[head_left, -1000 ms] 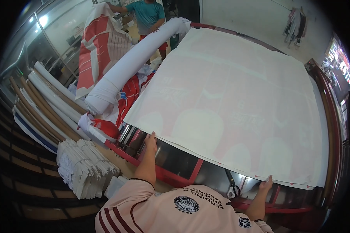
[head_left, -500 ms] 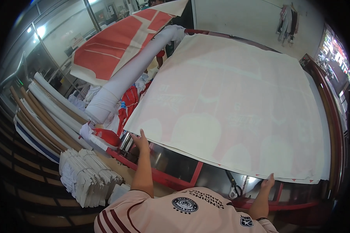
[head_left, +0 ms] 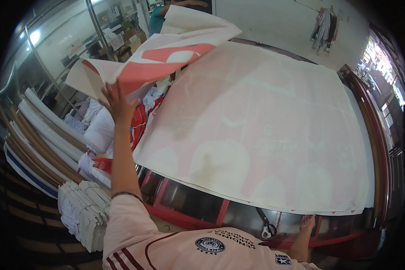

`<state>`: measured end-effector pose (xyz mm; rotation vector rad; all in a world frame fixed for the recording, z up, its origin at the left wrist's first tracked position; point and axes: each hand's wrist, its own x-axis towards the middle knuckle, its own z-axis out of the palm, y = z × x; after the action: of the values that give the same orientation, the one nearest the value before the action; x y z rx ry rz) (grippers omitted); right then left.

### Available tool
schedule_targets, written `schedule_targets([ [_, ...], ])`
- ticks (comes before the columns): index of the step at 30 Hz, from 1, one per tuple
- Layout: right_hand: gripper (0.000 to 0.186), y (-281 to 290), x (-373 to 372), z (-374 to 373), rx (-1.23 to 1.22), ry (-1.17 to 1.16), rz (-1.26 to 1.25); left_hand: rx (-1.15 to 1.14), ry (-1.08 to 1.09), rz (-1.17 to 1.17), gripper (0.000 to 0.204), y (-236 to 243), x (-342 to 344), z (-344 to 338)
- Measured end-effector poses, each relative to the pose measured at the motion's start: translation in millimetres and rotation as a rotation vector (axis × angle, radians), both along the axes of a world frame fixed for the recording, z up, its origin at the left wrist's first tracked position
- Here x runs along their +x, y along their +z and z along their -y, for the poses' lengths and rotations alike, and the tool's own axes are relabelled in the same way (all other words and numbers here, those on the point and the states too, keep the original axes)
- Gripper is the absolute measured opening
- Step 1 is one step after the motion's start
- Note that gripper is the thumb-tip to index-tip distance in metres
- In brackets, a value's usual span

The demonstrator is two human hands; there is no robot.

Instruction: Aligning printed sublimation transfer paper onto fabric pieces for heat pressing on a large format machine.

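1. Left hand (head_left: 118, 104) is hovering at 10 o'clock, fingers spread, against the red-and-white sheet (head_left: 155, 67); contact cannot be confirmed.
2. Red-and-white sheet is hanging raised and bent at 11 o'clock; a co-worker (head_left: 156, 20) is standing behind it.
3. Pale sheet (head_left: 265, 126) is covering the red-framed desk (head_left: 222, 212), centre toward 3 o'clock.
4. Right hand (head_left: 307, 222) is showing at 4 o'clock, by the pale sheet's near edge; whether pinching, cannot tell.
5. Scissors (head_left: 263, 218) are lying at 5 o'clock.

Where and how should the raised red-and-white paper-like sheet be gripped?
Probably its near edge, from the person's side, pinched between thumb and fingers: the thin red-and-white paper-like sheet is bent, and that edge lies by the spread left hand.
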<state>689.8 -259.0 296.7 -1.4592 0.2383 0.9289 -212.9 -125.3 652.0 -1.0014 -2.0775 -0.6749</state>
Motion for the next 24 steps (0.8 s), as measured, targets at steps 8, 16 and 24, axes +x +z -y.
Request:
schedule_targets([
  [8, 0.036, 47.1, 9.4, 69.2, -0.187, -0.41, 0.278, -1.02, 0.003, -0.127, 0.123, -33.8, -62.8, -95.0],
  [16, 0.023, 93.2, -57.4, 11.2, 0.045, -0.141, 0.561, -0.482, -0.344, 0.927, 0.089, -258.8, -47.5, -121.0],
  [24, 0.02, 173.8, -249.0, -148.1, 0.332, 0.635, 1.059, -0.374, -0.469, -0.027, 0.037, -210.4, 46.8, -32.4],
])
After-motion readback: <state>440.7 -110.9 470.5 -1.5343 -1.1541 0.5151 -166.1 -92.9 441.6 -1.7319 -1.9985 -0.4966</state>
